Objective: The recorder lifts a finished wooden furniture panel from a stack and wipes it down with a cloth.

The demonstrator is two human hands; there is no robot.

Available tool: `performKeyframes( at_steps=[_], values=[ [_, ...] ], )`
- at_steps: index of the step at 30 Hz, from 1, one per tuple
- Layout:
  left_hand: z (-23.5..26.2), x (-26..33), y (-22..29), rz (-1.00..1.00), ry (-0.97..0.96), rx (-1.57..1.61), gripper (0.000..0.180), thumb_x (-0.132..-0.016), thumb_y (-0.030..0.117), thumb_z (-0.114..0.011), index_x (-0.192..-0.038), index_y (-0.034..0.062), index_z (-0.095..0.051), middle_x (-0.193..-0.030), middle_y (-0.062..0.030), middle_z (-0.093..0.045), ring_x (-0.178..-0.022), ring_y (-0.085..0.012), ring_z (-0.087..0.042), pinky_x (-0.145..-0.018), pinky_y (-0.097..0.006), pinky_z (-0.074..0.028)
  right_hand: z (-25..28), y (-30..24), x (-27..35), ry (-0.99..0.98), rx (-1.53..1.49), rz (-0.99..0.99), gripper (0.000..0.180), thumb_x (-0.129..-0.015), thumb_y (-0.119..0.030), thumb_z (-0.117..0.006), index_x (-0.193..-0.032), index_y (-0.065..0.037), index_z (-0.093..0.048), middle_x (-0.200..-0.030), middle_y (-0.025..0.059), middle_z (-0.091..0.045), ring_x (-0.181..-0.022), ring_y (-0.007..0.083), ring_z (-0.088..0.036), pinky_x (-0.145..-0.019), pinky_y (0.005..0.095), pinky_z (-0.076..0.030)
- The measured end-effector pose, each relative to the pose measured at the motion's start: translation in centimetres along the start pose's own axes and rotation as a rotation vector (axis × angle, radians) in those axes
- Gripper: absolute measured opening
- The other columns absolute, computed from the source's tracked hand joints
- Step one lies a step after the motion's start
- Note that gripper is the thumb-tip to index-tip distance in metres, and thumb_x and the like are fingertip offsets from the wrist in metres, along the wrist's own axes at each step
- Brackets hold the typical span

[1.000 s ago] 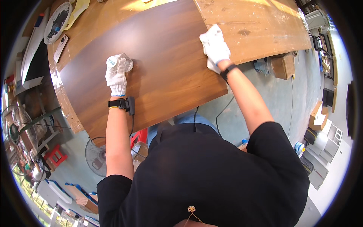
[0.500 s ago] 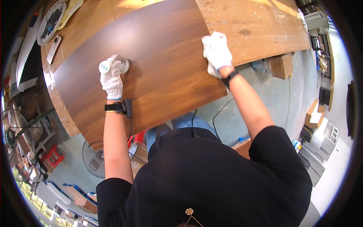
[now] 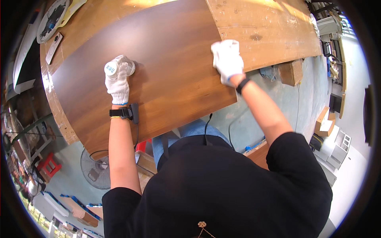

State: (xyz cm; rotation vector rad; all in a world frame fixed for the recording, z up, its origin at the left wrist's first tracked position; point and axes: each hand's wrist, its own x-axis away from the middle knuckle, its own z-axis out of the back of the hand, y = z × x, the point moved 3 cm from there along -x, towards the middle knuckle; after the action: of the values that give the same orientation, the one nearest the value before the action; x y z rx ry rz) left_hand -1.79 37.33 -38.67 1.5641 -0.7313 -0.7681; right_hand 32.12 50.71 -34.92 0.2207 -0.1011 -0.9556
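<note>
In a white knitted glove, my left hand [image 3: 118,84] is wrapped round a small clear bottle with a round white cap [image 3: 111,69]. The bottle is held over the left part of a large dark brown wood-grain board [image 3: 166,59]. My right hand [image 3: 228,62], gloved in white too, is at the board's right edge with its fingers curled in. Whatever those fingers may hold is hidden by the glove and slightly blurred. The board lies flat on a scuffed tan worktable [image 3: 274,35], and its near edge reaches past the tabletop toward my body.
A phone [image 3: 54,48] and a paint-stained round lid or plate [image 3: 52,20] lie at the table's far left. Beneath the table are a cardboard box [image 3: 290,73] at right and a fan [image 3: 95,168] at left. A red stool [image 3: 49,166] stands farther left. A cable hangs near my waist.
My right hand has shifted slightly toward me along the board's right edge. The left hand keeps its grip, with the bottle cap turned a little. The whole view has shifted slightly.
</note>
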Motion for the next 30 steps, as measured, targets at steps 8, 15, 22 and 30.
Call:
performKeyframes(
  at_steps=[8,15,22,30],
  values=[
    [0.1,-0.2,-1.4,0.011,-0.005,-0.043,0.041,-0.079,0.013,-0.077,-0.114,0.0018,-0.059,-0.108,-0.0055,-0.063,-0.099,-0.0167,-0.060,-0.089,-0.032,-0.049,-1.7,0.9,-3.5,-0.104,-0.329,-0.211,0.018,-0.085,-0.024,-0.048,-0.085,-0.013,-0.061,-0.083,0.0125,-0.065,-0.085,0.0334,-0.062,-0.077,0.0461,-0.045],
    [0.1,0.0,-1.4,0.028,-0.001,-0.260,0.047,-0.073,0.009,-0.079,-0.113,0.0040,-0.055,-0.102,-0.0036,-0.062,-0.094,-0.0153,-0.060,-0.087,-0.030,-0.050,1.7,-3.7,-3.1,-0.063,0.039,0.129,0.009,-0.078,-0.008,-0.052,-0.075,-0.008,-0.061,-0.071,0.0158,-0.057,-0.075,0.0302,-0.054,-0.069,0.0410,-0.040],
    [0.8,0.0,-1.7,0.069,-0.015,-0.180,0.045,-0.075,0.008,-0.077,-0.115,0.0039,-0.057,-0.103,-0.0038,-0.063,-0.094,-0.0149,-0.061,-0.087,-0.029,-0.049,2.1,-4.4,-5.7,-0.057,-0.111,0.130,0.006,-0.074,-0.010,-0.055,-0.071,-0.011,-0.059,-0.065,0.0128,-0.060,-0.061,0.0328,-0.061,-0.050,0.0370,-0.042],
    [0.8,-0.2,-1.8,0.045,0.007,-0.305,0.039,-0.076,0.014,-0.076,-0.110,0.0061,-0.060,-0.103,-0.0051,-0.063,-0.096,-0.0176,-0.061,-0.087,-0.030,-0.049,4.6,-8.0,-6.8,-0.047,0.582,0.302,0.020,-0.084,-0.024,-0.052,-0.079,-0.008,-0.062,-0.079,0.0163,-0.064,-0.074,0.0307,-0.064,-0.062,0.0420,-0.048]
  ],
)
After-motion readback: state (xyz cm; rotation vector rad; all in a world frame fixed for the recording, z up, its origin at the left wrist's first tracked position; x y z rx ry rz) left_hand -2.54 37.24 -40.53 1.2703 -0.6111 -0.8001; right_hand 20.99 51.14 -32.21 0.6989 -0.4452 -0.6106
